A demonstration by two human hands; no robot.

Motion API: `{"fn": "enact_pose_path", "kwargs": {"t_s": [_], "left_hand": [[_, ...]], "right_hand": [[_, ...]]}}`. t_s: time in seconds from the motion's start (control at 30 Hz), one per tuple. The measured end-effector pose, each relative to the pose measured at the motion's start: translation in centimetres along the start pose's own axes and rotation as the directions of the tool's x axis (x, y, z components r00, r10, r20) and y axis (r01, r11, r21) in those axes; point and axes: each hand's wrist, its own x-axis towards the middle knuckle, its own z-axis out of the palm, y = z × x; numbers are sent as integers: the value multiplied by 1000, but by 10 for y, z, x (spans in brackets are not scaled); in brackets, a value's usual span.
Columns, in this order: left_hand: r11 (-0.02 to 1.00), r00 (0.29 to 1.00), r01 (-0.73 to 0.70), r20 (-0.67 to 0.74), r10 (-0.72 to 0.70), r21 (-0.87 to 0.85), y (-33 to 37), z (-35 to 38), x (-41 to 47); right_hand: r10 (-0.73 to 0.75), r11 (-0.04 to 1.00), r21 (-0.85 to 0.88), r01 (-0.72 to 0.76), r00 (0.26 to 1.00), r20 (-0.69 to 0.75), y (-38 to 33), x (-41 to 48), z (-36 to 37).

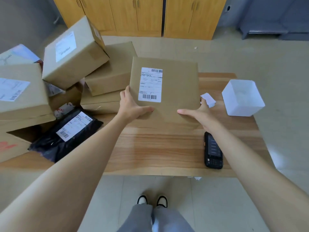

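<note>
Fingers of my left hand wrap the flat cardboard parcel at its 8 o'clock corner and my right hand grips 4 o'clock. It's held tilted over mid-table, 12 o'clock from me. Stiff and light, I'd judge, and the edges are the safest hold.

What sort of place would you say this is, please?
Probably a parcel-sorting or mailroom desk: labelled cardboard parcels piled at a wooden table, a handheld scanner, and the left hand and right hand holding a labelled box.
</note>
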Motion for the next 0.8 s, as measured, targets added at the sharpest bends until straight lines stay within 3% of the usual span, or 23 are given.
{"fn": "enact_pose_path", "kwargs": {"t_s": [0.23, 0.53, 0.8], "left_hand": [[995, 992, 98, 82, -98, 9, -15, 30, 3], [968, 958, 251, 142, -250, 7, -60, 61, 2], [963, 954, 268, 138, -267, 6, -85, 64, 16]], "right_hand": [[67, 994, 87, -67, 998, 6, 35, 0, -11], [215, 976, -42, -215, 977, 0, 76, 8, 1], [238, 963, -132, -235, 971, 10, 84, 32, 21]]}}
